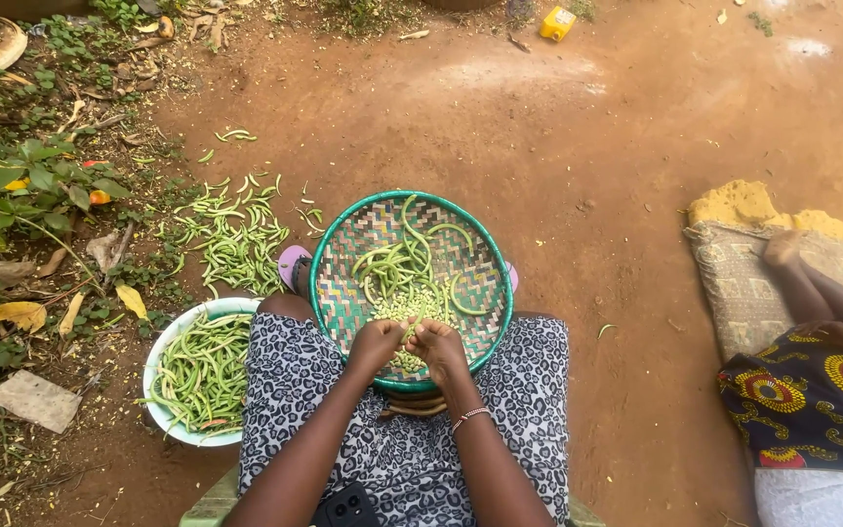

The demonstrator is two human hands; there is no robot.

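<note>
A round woven tray [339,293] with a green rim rests on my lap. It holds several long green bean pods [397,262] and a heap of small pale shelled beans [410,304]. My left hand [376,344] and my right hand [438,346] meet over the near edge of the tray, fingers pinched together on a green pod [408,332] held between them. A beaded bracelet sits on my right wrist.
A white bowl [160,344] full of green pods stands at my left. Empty pods [236,234] lie scattered on the red dirt beyond it. Another person sits at the right on a woven mat [743,273]. A dark phone [345,507] lies on my lap.
</note>
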